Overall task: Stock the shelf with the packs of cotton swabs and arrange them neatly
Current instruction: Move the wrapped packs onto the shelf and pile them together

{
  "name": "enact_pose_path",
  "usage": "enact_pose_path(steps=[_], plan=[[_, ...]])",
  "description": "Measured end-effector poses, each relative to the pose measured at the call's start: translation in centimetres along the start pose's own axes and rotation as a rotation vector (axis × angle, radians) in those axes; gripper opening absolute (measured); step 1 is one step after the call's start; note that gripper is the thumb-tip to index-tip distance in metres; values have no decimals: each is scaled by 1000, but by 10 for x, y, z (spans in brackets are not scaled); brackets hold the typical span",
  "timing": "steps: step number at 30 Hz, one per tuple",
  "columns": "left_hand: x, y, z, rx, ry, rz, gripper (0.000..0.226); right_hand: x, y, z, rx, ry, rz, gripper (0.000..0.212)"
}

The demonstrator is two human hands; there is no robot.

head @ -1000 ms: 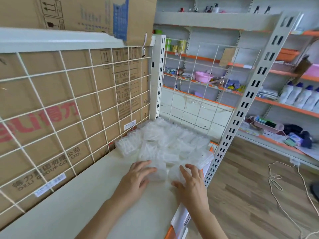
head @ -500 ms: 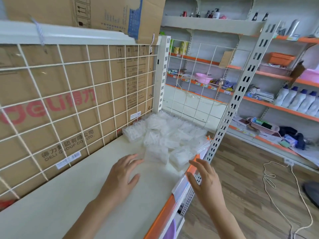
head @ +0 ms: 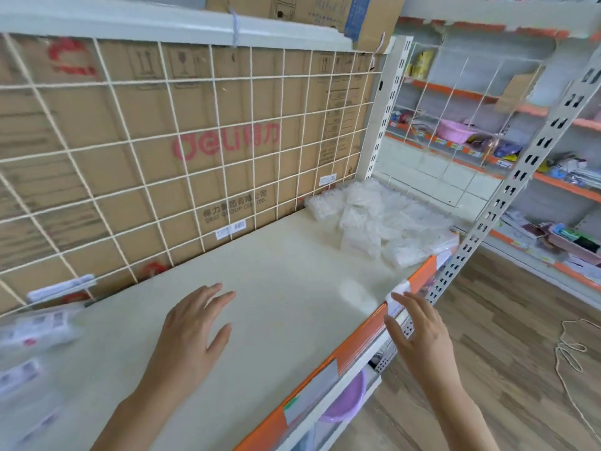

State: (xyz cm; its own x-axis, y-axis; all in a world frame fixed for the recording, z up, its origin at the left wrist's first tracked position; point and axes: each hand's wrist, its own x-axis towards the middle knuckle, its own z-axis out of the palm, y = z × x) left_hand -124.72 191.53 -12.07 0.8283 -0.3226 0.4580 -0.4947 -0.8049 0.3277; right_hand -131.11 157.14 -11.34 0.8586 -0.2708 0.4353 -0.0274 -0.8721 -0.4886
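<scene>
Packs of cotton swabs (head: pixel 374 219) heaped far right of shelf (head: pixel 276 288). Left hand (head: pixel 192 333) over near shelf, right hand (head: pixel 419 336) at front edge; both grips slack, fingers spread & nothing held.

Free: middle of cream shelf board (head: pixel 286 281).
Blocked: white wire grid (head: pixel 195 141) along back edge; clear cotton-swab packs (head: pixel 383 222), far right corner.

Cream shelf (head: pixel 292 271) under the left hand (head: pixel 192 330); orange edge strip (head: pixel 354 333) at the right hand (head: pixel 419 336); whitish clear packs (head: pixel 374 216) beyond both.
</scene>
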Motion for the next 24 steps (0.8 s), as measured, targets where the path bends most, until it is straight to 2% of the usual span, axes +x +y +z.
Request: enact_pose_path(steps=[7,14,24], plan=[[-64,-12,-64,147,109,-256,43,22,-55,27,171,-136,-194,42],[-143,10,-119,330,256,-553,47,34,-127,52,304,-299,-498,52],[-256,42,-177,527,425,-919,51,7,-229,84,465,-515,-866,48]])
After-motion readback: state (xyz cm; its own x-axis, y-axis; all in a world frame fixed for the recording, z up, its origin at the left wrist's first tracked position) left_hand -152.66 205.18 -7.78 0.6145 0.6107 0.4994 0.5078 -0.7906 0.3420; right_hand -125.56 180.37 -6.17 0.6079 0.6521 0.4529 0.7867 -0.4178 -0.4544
